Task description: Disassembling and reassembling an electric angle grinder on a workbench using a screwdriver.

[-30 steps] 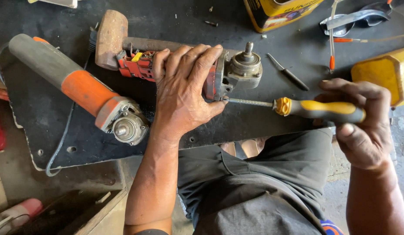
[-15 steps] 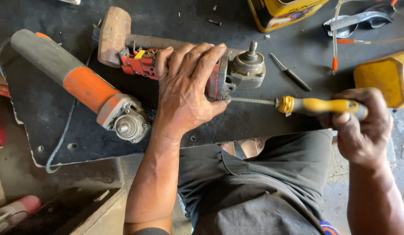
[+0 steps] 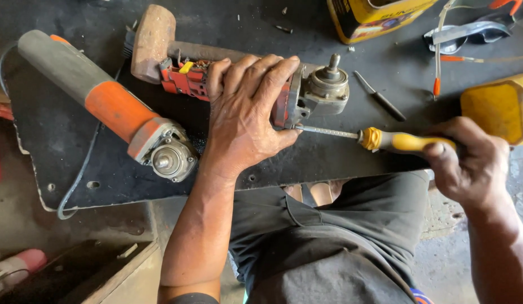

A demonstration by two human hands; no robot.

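Observation:
My left hand (image 3: 247, 112) presses down flat on a red angle grinder (image 3: 185, 79) with its casing partly open, lying across a dark work board (image 3: 261, 169). The grinder's grey gear head (image 3: 324, 87) with its spindle points right. My right hand (image 3: 467, 163) grips the yellow handle of a screwdriver (image 3: 385, 139). Its steel shaft runs left, and the tip meets the grinder body just below the gear head, beside my left thumb.
A second grinder (image 3: 106, 107), grey and orange, lies at the left with its cable looping off the board. A hammer head (image 3: 152, 39) rests behind the red grinder. A small dark tool (image 3: 380, 101), yellow containers (image 3: 501, 107) and my knees under the board surround the work.
The view has shifted slightly. My right hand has turned on the screwdriver handle and slid a little right, while the tip stays at the grinder. My left hand keeps its hold.

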